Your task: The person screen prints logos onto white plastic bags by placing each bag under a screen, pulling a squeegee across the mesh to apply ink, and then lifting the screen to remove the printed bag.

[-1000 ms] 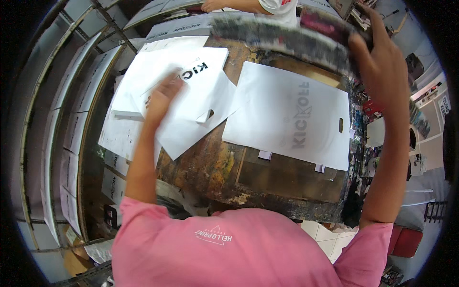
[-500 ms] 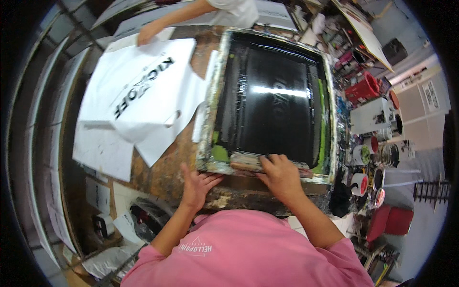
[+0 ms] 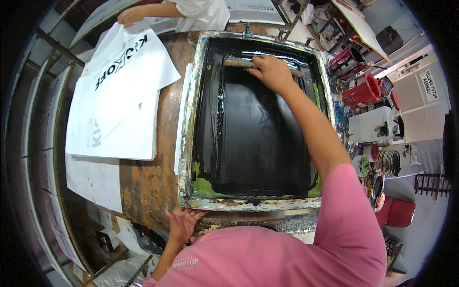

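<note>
A framed printing screen [image 3: 187, 138] lies on the worktable, its mesh [image 3: 253, 148] coated with wet black ink through which a faint design shows. At the far end of the mesh, my right hand [image 3: 273, 71] is closed around the wooden handle of a squeegee [image 3: 234, 63]. My left hand [image 3: 184, 224] rests palm up at the near left edge of the screen frame, fingers apart and holding nothing; its fingertips are close to the frame. Green patches [image 3: 204, 186] show at the mesh's near corners.
Left of the screen, a co-worker's hand [image 3: 130, 16] lifts a white printed sheet [image 3: 129, 62] above a stack of white sheets [image 3: 112, 136]. Shelving racks [image 3: 48, 129] stand far left. On the right are a red bucket [image 3: 363, 91], a white container [image 3: 370, 125] and several ink tubs.
My right hand has moved the squeegee from the near end of the screen to the far end. The co-worker's hand has moved the printed sheet leftward. My left hand stays near the frame's edge.
</note>
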Demonstrator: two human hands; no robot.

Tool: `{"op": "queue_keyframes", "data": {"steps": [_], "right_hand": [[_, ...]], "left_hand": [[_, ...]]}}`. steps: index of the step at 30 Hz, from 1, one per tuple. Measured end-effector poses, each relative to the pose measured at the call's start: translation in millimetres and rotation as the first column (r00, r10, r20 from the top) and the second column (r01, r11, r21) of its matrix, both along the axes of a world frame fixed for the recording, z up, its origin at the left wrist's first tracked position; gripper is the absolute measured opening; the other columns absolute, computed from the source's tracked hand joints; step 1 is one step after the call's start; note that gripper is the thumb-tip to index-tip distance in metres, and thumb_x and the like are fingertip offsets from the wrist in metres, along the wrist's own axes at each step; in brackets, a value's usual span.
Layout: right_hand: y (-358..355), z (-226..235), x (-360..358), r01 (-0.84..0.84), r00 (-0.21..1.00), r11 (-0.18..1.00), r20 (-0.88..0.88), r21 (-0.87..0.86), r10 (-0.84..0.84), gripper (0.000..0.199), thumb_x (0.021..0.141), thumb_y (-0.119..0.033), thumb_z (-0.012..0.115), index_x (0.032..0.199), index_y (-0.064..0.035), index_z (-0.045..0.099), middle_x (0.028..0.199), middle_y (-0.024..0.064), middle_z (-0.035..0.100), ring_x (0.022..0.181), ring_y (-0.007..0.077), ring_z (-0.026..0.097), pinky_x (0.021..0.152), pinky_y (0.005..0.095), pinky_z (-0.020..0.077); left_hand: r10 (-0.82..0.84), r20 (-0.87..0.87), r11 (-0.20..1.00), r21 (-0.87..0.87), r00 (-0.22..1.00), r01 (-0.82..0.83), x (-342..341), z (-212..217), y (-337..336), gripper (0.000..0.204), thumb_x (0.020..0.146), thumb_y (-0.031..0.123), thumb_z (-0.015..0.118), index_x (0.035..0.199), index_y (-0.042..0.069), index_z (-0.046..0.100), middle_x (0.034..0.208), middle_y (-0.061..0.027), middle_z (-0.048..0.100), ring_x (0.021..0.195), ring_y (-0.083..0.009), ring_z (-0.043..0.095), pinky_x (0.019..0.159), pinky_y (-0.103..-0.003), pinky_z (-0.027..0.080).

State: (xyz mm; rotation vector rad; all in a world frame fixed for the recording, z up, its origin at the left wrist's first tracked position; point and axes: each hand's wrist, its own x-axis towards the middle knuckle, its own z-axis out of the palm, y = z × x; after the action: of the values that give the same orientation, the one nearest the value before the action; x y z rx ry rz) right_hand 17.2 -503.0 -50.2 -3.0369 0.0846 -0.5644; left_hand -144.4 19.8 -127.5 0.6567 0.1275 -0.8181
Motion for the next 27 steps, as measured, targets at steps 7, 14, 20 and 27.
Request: {"op": "queue_keyframes", "data": {"steps": [7,14,20,27], "right_hand": [[-51.7,23.4,45.5,0.026,0.993,1.000,-0.113,-0.005,-0.026,0.044,0.094,-0.051,0.058,0.108,-0.0107,0.068,0.099,0.0164,0.071,0.098,0.0378,0.068,0.082,0.0499,0.0535],[40.9,22.5,-54.3,0.047,0.992,0.999,-0.113,-0.007,-0.048,0.036,0.094,-0.046,0.061,0.099,-0.0105,0.058,0.089,0.0127,0.067,0.085,0.0345,0.068,0.071,0.0482,0.0533],[177.6,60.3,-217.9,0.085,0.981,0.993,-0.180,0.081,-0.070,0.038,0.091,-0.041,0.067,0.101,-0.0068,0.053,0.085,0.0132,0.062,0.074,0.0339,0.067,0.062,0.0459,0.0543],[221.4,196.7,-255.0,0.094,0.995,0.995,0.039,-0.017,-0.093,0.030,0.086,-0.031,0.069,0.097,-0.0058,0.059,0.091,0.0130,0.056,0.093,0.0318,0.058,0.084,0.0455,0.0444]], "left_hand": [[-0.070,0.084,0.980,-0.182,0.994,0.084,8.8,3.7,-2.0,0.070,0.095,0.074,0.038,0.108,0.014,0.073,0.131,-0.0182,0.065,0.130,-0.0364,0.056,0.114,-0.063,0.034],[-0.167,0.231,0.962,-0.173,0.959,0.210,12.5,13.8,-7.8,0.082,0.094,0.077,0.031,0.137,0.014,0.060,0.141,-0.0195,0.058,0.138,-0.0368,0.048,0.117,-0.064,0.028],[-0.197,0.252,0.945,-0.210,0.947,0.253,16.2,11.9,-12.2,0.082,0.095,0.077,0.028,0.137,0.014,0.061,0.138,-0.0200,0.060,0.136,-0.0394,0.049,0.119,-0.064,0.023],[-0.119,0.300,0.717,-0.634,0.947,0.291,29.7,123.8,-39.8,0.100,0.087,0.085,0.035,0.157,0.014,0.034,0.158,-0.0233,0.034,0.115,-0.0369,0.065,0.082,-0.043,0.061]]}}
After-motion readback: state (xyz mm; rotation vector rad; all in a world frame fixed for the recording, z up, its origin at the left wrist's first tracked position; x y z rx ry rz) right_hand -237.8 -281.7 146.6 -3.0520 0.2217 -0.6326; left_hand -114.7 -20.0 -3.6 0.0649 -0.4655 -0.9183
